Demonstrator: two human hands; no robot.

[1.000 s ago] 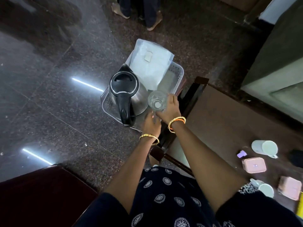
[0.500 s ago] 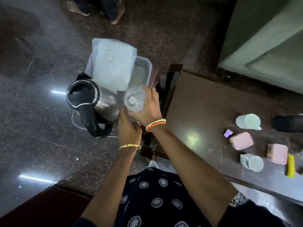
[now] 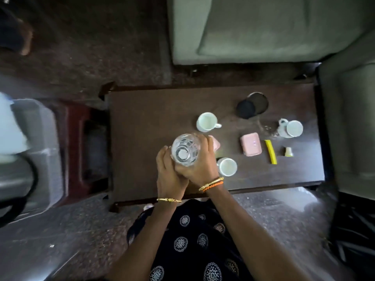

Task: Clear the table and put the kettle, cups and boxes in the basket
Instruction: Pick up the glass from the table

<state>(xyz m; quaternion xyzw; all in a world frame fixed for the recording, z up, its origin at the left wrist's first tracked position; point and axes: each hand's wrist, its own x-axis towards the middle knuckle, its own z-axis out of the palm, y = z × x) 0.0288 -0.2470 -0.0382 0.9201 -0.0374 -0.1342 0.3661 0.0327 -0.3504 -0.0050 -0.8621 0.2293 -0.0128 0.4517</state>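
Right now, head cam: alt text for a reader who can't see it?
Seen from above, both hands, left hand and right hand, grip a clear glass over a dark table. Three white cups, a pink box and a yellow strip sit on it.

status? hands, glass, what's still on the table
Both hands, left hand and right hand, grip the clear glass over the table. Three white cups, pink box still out. Basket far left, blurred.

Both hands (image 3: 182,169) have carried the glass (image 3: 185,150) from basket (image 3: 40,151) to over the table (image 3: 142,118).
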